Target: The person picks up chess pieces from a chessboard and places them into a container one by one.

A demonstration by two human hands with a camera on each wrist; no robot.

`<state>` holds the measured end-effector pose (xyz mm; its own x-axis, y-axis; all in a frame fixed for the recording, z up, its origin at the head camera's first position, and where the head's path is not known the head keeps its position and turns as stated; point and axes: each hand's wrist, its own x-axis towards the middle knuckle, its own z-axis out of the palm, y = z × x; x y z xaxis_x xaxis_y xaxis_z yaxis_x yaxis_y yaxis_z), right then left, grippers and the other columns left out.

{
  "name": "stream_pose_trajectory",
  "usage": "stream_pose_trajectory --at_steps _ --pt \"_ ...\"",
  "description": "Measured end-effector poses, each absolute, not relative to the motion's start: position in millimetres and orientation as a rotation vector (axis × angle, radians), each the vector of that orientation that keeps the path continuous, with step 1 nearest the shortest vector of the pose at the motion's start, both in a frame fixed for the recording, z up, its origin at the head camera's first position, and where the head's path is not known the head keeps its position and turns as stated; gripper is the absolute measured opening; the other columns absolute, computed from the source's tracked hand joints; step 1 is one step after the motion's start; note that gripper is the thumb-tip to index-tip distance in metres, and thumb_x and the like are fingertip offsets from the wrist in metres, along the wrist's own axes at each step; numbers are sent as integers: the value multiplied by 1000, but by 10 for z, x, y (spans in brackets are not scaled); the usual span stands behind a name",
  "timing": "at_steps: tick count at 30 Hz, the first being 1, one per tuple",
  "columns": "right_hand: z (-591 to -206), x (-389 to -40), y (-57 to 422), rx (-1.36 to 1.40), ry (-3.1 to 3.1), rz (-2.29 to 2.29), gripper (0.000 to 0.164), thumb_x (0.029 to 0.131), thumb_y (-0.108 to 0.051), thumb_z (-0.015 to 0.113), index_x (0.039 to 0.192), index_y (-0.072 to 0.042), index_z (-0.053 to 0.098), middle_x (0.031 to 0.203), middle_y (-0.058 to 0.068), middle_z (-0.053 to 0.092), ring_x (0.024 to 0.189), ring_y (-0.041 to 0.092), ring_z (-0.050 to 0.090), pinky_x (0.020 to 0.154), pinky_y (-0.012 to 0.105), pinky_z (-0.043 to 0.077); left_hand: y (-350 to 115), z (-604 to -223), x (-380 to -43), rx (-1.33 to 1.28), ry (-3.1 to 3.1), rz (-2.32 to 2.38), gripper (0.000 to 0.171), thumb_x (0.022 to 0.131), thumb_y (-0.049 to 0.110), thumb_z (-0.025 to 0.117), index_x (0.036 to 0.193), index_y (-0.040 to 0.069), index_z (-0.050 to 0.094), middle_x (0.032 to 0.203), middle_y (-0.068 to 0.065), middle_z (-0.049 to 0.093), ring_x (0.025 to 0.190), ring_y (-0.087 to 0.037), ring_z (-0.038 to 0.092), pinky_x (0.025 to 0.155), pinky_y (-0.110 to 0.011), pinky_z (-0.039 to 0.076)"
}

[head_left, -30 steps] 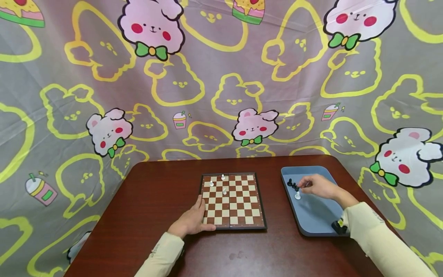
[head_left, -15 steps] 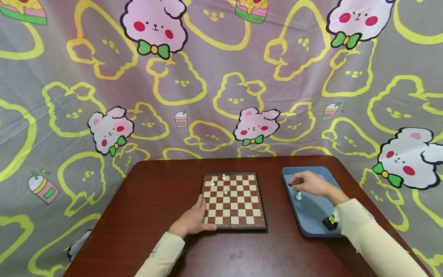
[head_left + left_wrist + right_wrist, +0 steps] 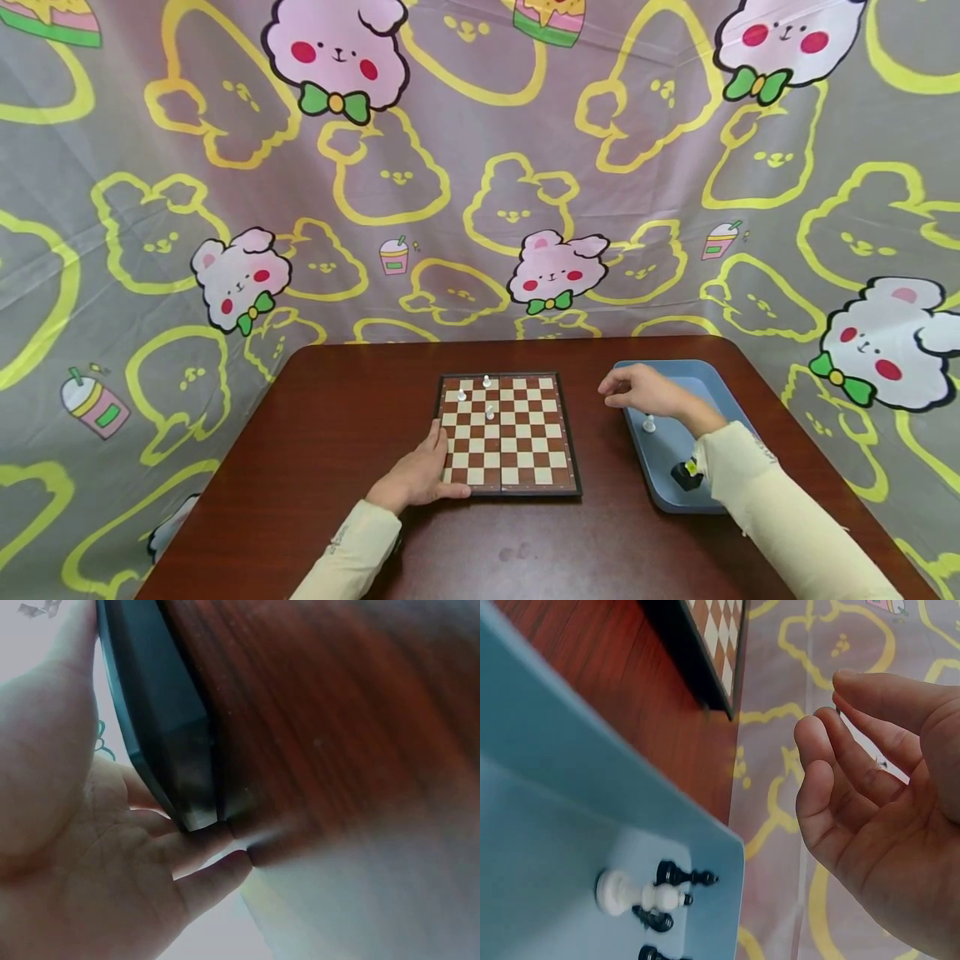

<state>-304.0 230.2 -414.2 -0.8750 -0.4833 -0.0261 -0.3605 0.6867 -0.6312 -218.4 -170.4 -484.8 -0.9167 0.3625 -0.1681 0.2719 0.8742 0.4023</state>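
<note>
My left hand (image 3: pixel 417 473) lies along the near left corner of a chessboard (image 3: pixel 531 433). Its thumb is on the front edge and its straight fingers rest against the left side, and in the left wrist view the palm faces the board's dark frame (image 3: pixel 161 697). Three white chess pieces stand on the board's far left part, one a pawn (image 3: pixel 461 396). My right hand (image 3: pixel 648 393) hovers over the left rim of a blue tray (image 3: pixel 693 492), fingers bent and thumb near the index fingertip. I cannot tell whether a piece is between them.
In the tray a white chess piece (image 3: pixel 622 892) stands by several black ones, including a black piece (image 3: pixel 679 874) near the tray wall. Dark brown table (image 3: pixel 337 400) surrounds the board and tray. A patterned curtain (image 3: pixel 450 192) hangs behind and at the sides.
My right hand has moved left from above the black pieces in the tray to past its left rim, toward the board. The left hand stays at the board's corner.
</note>
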Motion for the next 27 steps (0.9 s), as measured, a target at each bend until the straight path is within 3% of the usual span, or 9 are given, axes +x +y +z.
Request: stream_pose_trajectory --at_steps 17,27 --pt "-4159 -3094 1885 -775 2665 -977 14 87 -13 69 100 -7 69 99 6 67 89 18 60 74 37 49 -1688 -4842 -2193 471 2813 539 117 72 62 70 146 -12 17 153 -28 3 134 -39 28 99 -44 38" --pt "-4218 -3100 1649 -817 2630 -1005 15 88 -14 68 101 -7 69 93 0 66 84 14 59 68 33 49 -1690 -4836 -2185 474 2800 556 116 73 61 70 146 -11 16 154 -27 3 134 -39 28 99 -45 38"
